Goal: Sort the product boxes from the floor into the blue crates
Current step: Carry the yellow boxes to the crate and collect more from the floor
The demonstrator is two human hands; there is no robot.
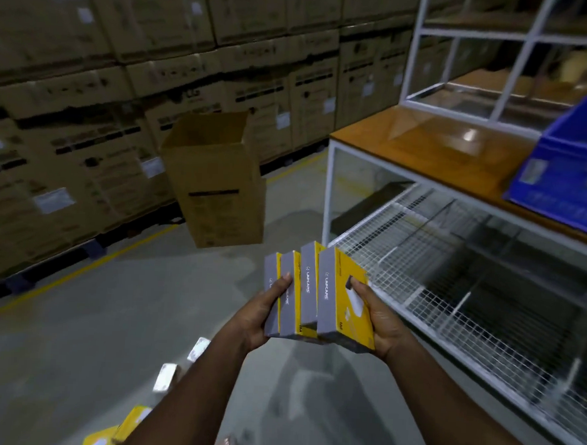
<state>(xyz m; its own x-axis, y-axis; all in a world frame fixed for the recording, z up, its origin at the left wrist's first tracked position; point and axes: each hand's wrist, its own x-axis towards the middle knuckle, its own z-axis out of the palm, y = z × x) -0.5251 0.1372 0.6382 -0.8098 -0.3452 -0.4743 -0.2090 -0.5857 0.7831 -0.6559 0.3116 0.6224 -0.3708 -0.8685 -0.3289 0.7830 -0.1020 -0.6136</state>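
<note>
Both hands hold a fanned row of four yellow-and-grey cardboard product boxes [310, 294] above the grey concrete floor [117, 315].

The left hand [258, 317] and right hand [378, 320] curl their fingers round the row's ends; a blue plastic crate [570, 162] sits on the wooden-topped desk [425, 144], with more boxes [132, 421] on the floor.

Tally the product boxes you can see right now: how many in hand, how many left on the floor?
Yellow-and-grey boxes held between both hands: 4
White boxes on floor: 2
Yellow boxes on floor: 2, partly cut off
Total: 8
</note>
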